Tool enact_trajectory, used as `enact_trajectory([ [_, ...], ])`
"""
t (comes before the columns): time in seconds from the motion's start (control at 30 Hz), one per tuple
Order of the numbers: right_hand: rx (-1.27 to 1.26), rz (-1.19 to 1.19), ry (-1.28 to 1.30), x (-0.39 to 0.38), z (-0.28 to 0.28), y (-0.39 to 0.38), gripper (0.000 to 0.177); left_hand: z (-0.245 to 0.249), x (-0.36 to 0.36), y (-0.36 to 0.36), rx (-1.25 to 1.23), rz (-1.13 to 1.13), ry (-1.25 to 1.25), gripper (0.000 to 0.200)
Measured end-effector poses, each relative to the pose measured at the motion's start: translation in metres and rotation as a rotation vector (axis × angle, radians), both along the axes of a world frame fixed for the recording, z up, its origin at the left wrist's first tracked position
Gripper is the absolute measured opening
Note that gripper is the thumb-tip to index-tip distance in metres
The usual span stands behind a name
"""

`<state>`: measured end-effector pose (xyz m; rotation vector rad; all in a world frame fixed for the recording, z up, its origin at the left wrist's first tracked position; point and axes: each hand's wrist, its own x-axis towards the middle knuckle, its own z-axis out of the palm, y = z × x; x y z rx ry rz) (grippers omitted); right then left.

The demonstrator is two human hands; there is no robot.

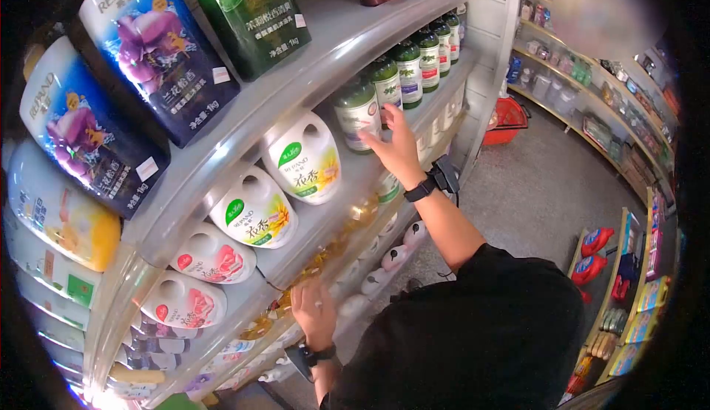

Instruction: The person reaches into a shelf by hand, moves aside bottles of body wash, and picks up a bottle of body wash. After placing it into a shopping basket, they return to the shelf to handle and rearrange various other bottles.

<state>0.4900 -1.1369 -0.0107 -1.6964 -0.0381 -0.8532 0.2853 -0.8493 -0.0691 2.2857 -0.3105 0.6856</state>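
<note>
My right hand (pixel 393 142) is raised at the nearest green bottle (pixel 357 114) in a row on the middle shelf. Its thumb and fingers are apart, with the thumb over the bottle's front; whether it touches is hard to tell. Lower down, my left hand (pixel 313 311) is at the shelf's front edge, fingers loosely bent and nothing visible in them. Between the hands and the shelf back stand white bottles with yellow-flower labels (pixel 305 160) and white bottles with pink labels (pixel 214 253). Black bands circle both wrists.
Large blue bottles (pixel 159 51) and a dark green bottle (pixel 248 18) stand on the upper shelf (pixel 333 55). A red basket (pixel 506 122) sits on the floor beyond the shelf end. Stocked shelves (pixel 592 92) curve along the right, with red bottles (pixel 589 268) lower down.
</note>
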Motion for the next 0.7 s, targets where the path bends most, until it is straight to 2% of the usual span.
enact_trajectory([
  [0.13, -0.078, 0.030, 0.045, 0.001, 0.005, -0.007, 0.077, 0.021, 0.022, -0.034, 0.019, -0.068, -0.063, 0.014],
  [0.23, -0.239, -0.065, -0.047, 0.012, -0.002, -0.010, 0.077, 0.011, 0.028, -0.049, 0.027, -0.048, -0.025, 0.012],
  [0.33, -0.358, -0.021, -0.041, 0.006, 0.009, -0.012, 0.076, 0.003, 0.025, -0.069, 0.025, -0.030, 0.003, 0.012],
  [0.57, -0.350, -0.048, -0.104, 0.011, 0.000, -0.011, 0.074, -0.029, 0.006, -0.092, 0.001, 0.018, 0.085, 0.015],
  [0.7, -0.369, -0.046, -0.113, 0.012, 0.000, -0.010, 0.077, -0.027, 0.001, -0.096, -0.022, 0.033, 0.128, 0.012],
])
